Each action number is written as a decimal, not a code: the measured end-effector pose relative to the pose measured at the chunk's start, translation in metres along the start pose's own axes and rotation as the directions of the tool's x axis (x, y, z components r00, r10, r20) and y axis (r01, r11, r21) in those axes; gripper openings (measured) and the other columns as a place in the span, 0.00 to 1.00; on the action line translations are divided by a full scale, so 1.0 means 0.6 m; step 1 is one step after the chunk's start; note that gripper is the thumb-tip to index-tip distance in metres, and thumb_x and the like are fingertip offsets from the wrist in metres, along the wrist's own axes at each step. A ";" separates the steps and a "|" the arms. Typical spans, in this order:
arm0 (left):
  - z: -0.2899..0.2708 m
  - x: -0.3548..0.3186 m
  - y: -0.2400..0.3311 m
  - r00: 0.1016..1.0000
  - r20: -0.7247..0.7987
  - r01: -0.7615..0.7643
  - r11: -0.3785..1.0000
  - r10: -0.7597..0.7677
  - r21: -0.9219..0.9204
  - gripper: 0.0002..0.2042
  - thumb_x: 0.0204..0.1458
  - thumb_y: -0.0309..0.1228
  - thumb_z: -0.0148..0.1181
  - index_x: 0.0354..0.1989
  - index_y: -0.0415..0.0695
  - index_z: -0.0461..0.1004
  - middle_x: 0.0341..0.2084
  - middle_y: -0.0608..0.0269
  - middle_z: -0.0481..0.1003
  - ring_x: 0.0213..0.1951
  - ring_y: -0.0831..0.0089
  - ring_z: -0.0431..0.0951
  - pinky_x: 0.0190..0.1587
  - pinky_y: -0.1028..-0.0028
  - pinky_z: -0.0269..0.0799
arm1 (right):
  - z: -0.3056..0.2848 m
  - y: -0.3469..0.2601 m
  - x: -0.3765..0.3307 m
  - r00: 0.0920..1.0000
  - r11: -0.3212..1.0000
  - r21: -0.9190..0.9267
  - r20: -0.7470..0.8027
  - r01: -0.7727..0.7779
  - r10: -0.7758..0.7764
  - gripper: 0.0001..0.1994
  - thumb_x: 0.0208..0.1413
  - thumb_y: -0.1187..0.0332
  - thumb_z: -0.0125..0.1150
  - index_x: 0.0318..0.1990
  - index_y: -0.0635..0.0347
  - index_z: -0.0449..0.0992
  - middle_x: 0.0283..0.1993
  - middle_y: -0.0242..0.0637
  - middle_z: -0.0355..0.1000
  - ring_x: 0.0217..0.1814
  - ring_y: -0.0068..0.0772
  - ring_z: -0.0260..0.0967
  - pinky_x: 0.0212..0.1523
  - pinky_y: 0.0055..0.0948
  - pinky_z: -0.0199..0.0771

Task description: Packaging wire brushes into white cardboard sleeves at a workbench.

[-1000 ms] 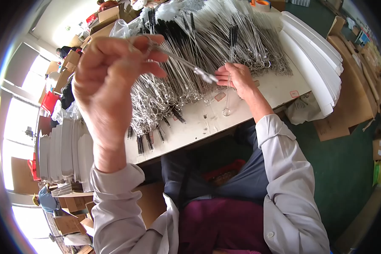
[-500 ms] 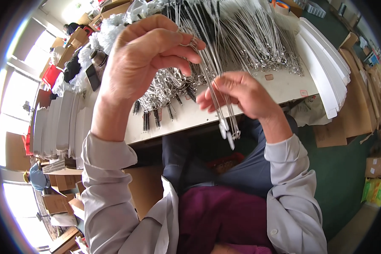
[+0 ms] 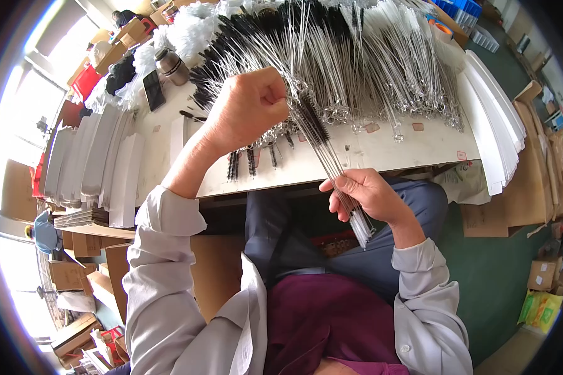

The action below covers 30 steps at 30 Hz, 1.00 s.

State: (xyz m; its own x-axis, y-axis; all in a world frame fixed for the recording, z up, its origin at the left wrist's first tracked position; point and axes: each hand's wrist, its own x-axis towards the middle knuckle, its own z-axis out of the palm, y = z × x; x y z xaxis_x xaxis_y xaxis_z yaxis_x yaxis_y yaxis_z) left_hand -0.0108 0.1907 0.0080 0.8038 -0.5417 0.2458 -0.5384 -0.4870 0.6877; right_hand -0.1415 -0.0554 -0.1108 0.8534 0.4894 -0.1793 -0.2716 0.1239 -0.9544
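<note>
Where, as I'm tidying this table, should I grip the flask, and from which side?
Probably around the middle of the flask: its body is rounded, so a hand could wrap it. I'd come from the person's side, through the gap between the phone and the brushes, since white plastic bunches up behind.

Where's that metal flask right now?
In the head view, the metal flask is at the upper left on the table, just right of the black phone and left of the pile of wire-handled brushes.
</note>
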 end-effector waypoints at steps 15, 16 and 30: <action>0.041 -0.086 -0.017 0.983 -0.180 -0.029 0.996 0.044 0.088 0.05 0.50 0.25 0.64 0.29 0.40 0.73 0.21 0.54 0.79 0.25 0.59 0.83 0.32 0.67 0.79 | 0.032 0.047 -0.001 0.939 0.906 -0.413 -0.269 0.091 -0.216 0.23 0.75 0.52 0.49 0.46 0.65 0.82 0.22 0.22 0.60 0.25 0.13 0.53 0.27 0.19 0.56; 0.057 -0.099 -0.022 0.973 -0.184 -0.111 0.982 0.139 0.151 0.06 0.51 0.25 0.63 0.28 0.40 0.71 0.19 0.55 0.77 0.23 0.56 0.81 0.28 0.65 0.78 | 0.033 0.053 0.003 0.929 0.889 -0.448 -0.281 0.094 -0.240 0.23 0.75 0.53 0.50 0.44 0.65 0.82 0.22 0.21 0.59 0.25 0.13 0.52 0.26 0.20 0.55; -0.088 -0.229 -0.210 0.721 -0.548 0.690 0.359 -0.425 0.629 0.30 0.50 0.55 0.70 0.41 0.33 0.77 0.37 0.43 0.82 0.41 0.48 0.83 0.48 0.56 0.77 | 0.033 0.060 0.003 0.972 0.917 -0.397 -0.231 -0.049 -0.048 0.24 0.73 0.50 0.51 0.38 0.64 0.82 0.20 0.22 0.57 0.24 0.15 0.52 0.26 0.23 0.54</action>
State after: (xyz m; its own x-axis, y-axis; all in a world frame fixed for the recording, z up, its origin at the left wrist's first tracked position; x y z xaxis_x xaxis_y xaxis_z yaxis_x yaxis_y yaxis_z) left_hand -0.0402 0.3626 -0.0764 0.9467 0.1919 0.2588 0.2022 -0.9792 -0.0134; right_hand -0.1587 -0.0327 -0.1408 0.9452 0.2702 -0.1835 -0.1143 -0.2527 -0.9608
